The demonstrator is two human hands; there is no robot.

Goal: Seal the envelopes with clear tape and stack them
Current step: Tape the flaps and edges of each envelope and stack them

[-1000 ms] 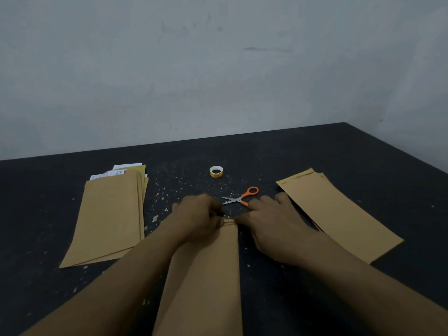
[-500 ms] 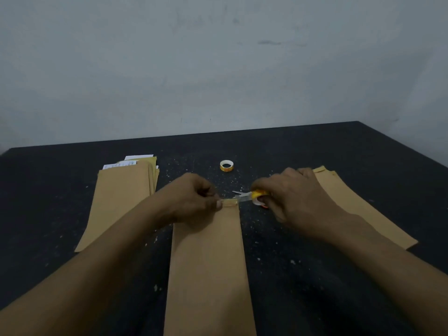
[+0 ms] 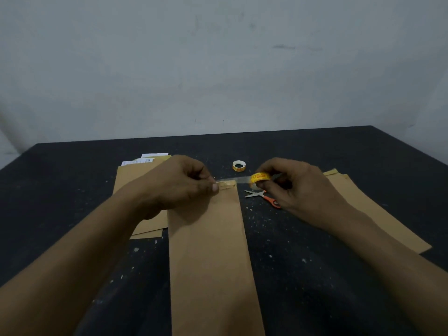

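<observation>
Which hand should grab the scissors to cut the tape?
Right hand, probably: the scissors lie just beneath it, though it holds the roll. Left hand pins the tape end on the envelope.

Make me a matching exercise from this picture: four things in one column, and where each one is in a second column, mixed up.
Things:
1 scissors
2 tape roll with a strip pulled out
3 spare tape roll
4 middle envelope

Places:
A gripped in the right hand
B far corner pinched by the left hand
C on the table, partly under the right hand
D on the table farther back, untouched

Pairs: 1-C, 2-A, 3-D, 4-B
</observation>
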